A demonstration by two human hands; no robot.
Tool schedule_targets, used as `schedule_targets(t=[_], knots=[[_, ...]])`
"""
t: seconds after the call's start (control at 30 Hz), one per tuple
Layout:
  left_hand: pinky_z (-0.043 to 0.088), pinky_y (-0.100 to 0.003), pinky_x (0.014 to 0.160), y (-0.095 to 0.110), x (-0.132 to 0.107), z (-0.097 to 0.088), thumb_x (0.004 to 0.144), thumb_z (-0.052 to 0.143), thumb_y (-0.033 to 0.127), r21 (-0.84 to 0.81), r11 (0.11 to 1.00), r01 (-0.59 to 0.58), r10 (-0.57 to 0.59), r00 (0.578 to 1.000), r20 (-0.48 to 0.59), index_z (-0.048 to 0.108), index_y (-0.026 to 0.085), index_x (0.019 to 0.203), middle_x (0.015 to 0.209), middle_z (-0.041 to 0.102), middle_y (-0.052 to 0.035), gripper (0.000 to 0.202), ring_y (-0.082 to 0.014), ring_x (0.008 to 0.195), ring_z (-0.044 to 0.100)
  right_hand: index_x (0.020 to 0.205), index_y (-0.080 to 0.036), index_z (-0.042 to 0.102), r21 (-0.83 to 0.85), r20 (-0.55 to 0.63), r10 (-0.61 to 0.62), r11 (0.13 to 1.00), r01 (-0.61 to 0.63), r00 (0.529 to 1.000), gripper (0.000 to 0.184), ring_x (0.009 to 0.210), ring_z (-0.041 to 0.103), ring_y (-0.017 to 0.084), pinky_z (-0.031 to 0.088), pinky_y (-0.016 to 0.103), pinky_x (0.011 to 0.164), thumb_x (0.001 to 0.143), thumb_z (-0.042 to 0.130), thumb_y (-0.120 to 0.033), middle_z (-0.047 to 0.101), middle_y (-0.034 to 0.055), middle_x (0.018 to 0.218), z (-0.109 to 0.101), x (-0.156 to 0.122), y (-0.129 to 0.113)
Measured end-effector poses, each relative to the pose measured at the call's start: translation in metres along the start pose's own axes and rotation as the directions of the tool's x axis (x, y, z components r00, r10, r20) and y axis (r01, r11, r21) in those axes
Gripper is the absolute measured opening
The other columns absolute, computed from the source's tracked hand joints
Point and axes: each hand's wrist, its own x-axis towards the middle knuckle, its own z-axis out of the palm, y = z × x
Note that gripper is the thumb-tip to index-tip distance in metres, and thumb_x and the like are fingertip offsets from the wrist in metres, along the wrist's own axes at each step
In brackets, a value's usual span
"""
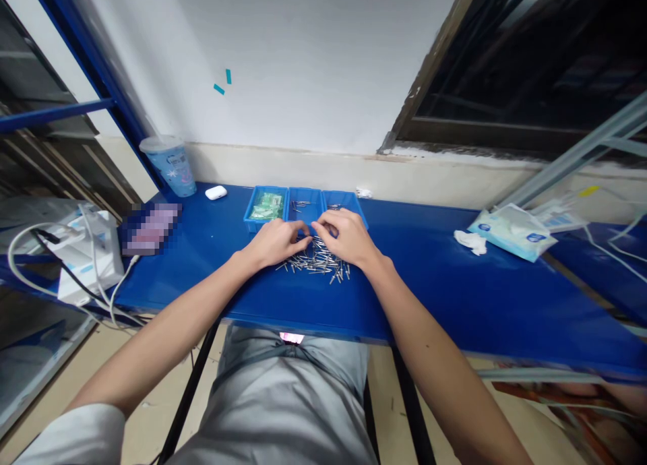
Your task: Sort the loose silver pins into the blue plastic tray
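Observation:
A loose pile of thin silvery metal pins (pixel 316 261), which look like blind rivets, lies on the blue table in front of me. Over the left side of the pile is my left hand (pixel 280 241), its thumb and fingers curled in a pinch. My right hand (pixel 348 237) is curled the same way over the right side, fingertips close to the left ones. Anything between the fingertips is too small to make out. Just behind my hands stand three joined blue bins: the left bin (pixel 246 217) holds green-and-clear packets, the middle bin (pixel 306 214) and right bin (pixel 360 209) a few pins.
On the left are a patterned cup (pixel 174 168), a white earbud case (pixel 216 193), a blurred-out phone-like item (pixel 151 228) and a white power strip (pixel 94 256) with cables. A tissue pack (pixel 515 234) and crumpled tissue (pixel 471 242) lie right. A wall rises behind the table (pixel 429 283).

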Motion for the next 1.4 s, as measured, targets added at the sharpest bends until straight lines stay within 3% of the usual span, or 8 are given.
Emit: schedule_targets(t=[0.1,0.23,0.47,0.83,1.0,1.17,1.33,1.4], knots=[[0.032,-0.028,0.057,0.001,-0.001,0.0,0.1,0.054,0.041,-0.011,1.0,-0.025,0.024,0.999,-0.045,0.071,0.015,0.107,0.066,0.067,-0.0013,0.032,-0.0156,0.055,0.057,0.09,-0.023,0.064,0.065,0.04,0.081,0.994,-0.083,0.996,0.017,0.062,0.055,0.016,0.038,0.032,0.066,0.099,0.057,-0.035,0.064,-0.001,0.069,-0.002,-0.001,-0.002],[0.034,-0.027,0.057,0.002,-0.002,-0.002,0.101,0.052,0.042,-0.063,0.997,-0.053,0.047,0.994,-0.099,0.071,0.015,0.11,0.063,0.065,0.0007,0.033,-0.0135,0.052,0.053,0.103,-0.024,0.064,0.116,0.081,0.136,0.983,-0.145,0.987,0.015,0.065,0.061,0.017,0.041,0.032,0.067,0.101,0.053,-0.034,0.071,0.0003,0.076,-0.002,0.0,-0.004],[0.035,-0.026,0.057,0.001,-0.003,-0.001,0.102,0.053,0.04,-0.085,0.992,-0.093,0.076,0.98,-0.183,0.071,0.016,0.118,0.059,0.063,0.0033,0.034,-0.0119,0.05,0.053,0.104,-0.024,0.062,0.32,0.083,0.157,0.931,-0.175,0.984,0.01,0.058,0.056,0.014,0.041,0.031,0.062,0.097,0.057,-0.03,0.068,-0.0029,0.069,0.004,0.001,-0.005],[0.034,-0.026,0.058,0.001,-0.004,-0.002,0.103,0.056,0.042,-0.087,0.99,-0.11,0.087,0.967,-0.239,0.066,0.018,0.116,0.059,0.058,0.0052,0.029,-0.0117,0.051,0.052,0.101,-0.024,0.064,0.676,0.191,0.276,0.659,-0.33,0.942,0.022,0.056,0.055,0.013,0.049,0.032,0.056,0.086,0.073,-0.037,0.068,-0.0018,0.073,0.011,0.007,0.001],[0.036,-0.026,0.057,0.004,-0.005,-0.004,0.102,0.057,0.043,-0.185,0.979,-0.087,0.038,0.966,-0.254,0.057,0.019,0.119,0.058,0.056,0.0066,0.029,-0.0124,0.051,0.051,0.102,-0.022,0.072,0.68,0.095,0.291,0.679,-0.275,0.952,0.024,0.063,0.057,0.014,0.052,0.034,0.063,0.087,0.073,-0.04,0.071,0.0023,0.082,0.01,0.008,-0.001],[0.036,-0.026,0.059,0.004,-0.003,-0.004,0.102,0.057,0.049,-0.157,0.984,-0.08,0.05,0.981,-0.186,0.064,0.019,0.098,0.06,0.061,0.0038,0.03,-0.0122,0.053,0.054,0.093,-0.022,0.073,0.644,0.007,0.302,0.728,-0.235,0.953,0.016,0.065,0.058,0.014,0.051,0.034,0.064,0.09,0.068,-0.036,0.069,0.0019,0.081,0.007,0.009,-0.005],[0.036,-0.026,0.06,0.004,-0.004,-0.003,0.105,0.052,0.044,-0.131,0.984,-0.121,0.104,0.987,-0.125,0.071,0.02,0.107,0.066,0.066,0.0021,0.031,-0.0127,0.056,0.056,0.09,-0.022,0.069,0.68,-0.003,0.339,0.69,-0.246,0.941,0.015,0.064,0.058,0.014,0.049,0.033,0.059,0.088,0.071,-0.037,0.068,0.0023,0.08,0.009,0.008,-0.008],[0.035,-0.027,0.059,0.004,-0.004,-0.003,0.105,0.049,0.041,-0.121,0.984,-0.128,0.112,0.984,-0.135,0.072,0.02,0.104,0.062,0.063,0.002,0.032,-0.013,0.055,0.054,0.088,-0.022,0.067,0.66,-0.021,0.335,0.712,-0.239,0.942,0.015,0.065,0.059,0.014,0.049,0.033,0.061,0.088,0.071,-0.037,0.068,0.0017,0.079,0.009,0.008,-0.009]])
